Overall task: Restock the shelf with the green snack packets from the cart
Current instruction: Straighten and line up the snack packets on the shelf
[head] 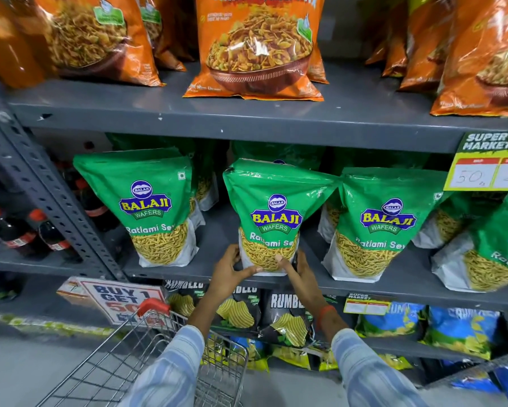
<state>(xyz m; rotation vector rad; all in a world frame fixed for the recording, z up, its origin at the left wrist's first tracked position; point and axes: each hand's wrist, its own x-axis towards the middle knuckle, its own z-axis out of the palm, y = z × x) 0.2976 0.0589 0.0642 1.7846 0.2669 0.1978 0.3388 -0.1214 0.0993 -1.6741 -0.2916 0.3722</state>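
Observation:
A green snack packet (272,218) stands upright at the front of the grey middle shelf (206,268), in the centre. My left hand (232,267) grips its lower left corner and my right hand (298,273) grips its lower right corner, thumbs pressed on the clear window. More green packets stand beside it: one to the left (147,207), one to the right (376,224), another at the far right (490,248), with others behind them. The wire cart (147,362) with a red handle sits below my left arm; no packets are visible in the part I can see.
Orange snack bags (255,45) fill the shelf above. Black chip bags (285,315) and blue bags (461,330) sit on the shelf below. Dark soda bottles (32,233) stand at the left past a perforated upright. A price tag (487,163) hangs at the right.

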